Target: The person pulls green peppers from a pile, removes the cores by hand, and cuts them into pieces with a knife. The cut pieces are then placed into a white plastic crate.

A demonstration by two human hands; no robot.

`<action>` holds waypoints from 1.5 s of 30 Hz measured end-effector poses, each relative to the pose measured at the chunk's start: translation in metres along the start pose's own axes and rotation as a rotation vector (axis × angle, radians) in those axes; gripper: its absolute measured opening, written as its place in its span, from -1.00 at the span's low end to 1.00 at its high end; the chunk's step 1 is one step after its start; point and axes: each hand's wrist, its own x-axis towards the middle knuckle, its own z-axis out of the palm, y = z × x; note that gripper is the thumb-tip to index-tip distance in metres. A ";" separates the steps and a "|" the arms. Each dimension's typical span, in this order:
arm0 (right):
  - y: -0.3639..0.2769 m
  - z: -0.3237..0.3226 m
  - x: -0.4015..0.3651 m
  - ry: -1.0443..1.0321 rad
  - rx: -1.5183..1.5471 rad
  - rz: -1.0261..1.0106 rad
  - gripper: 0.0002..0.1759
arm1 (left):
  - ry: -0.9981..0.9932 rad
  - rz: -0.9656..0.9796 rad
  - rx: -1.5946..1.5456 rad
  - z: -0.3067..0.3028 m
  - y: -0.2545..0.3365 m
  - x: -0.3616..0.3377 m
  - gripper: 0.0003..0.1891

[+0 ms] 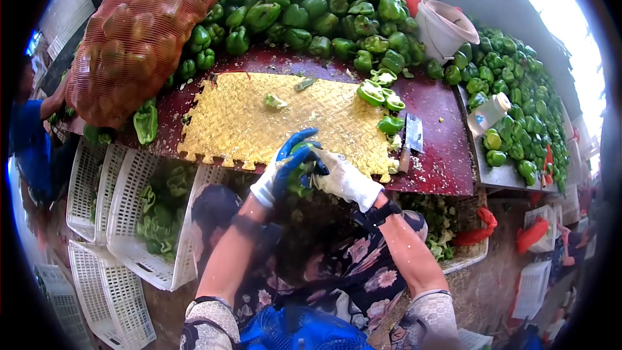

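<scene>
My left hand (277,172), in a blue-and-white glove, is wrapped round a green bell pepper (297,181) just off the front edge of the yellow foam mat (253,116). My right hand (342,177), gloved the same way, has its fingers closed against the pepper's right side; the fingertips are partly hidden. On the mat lies a pale pepper core (275,101). Cut pepper halves (371,93) sit at the mat's right edge. Beside them a cleaver (413,135) rests on the dark red table (444,168), its handle toward me.
Whole peppers (311,6) are heaped behind the mat, with a white bucket (444,29) beside them. A red mesh sack (139,39) stands back left, near another person's arm (55,100). White crates (152,272) sit below left; a plastic bottle (489,114) lies right.
</scene>
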 end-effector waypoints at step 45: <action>0.022 0.025 0.002 0.520 0.020 0.228 -0.50 | 0.309 0.401 0.002 0.017 -0.003 0.012 -0.54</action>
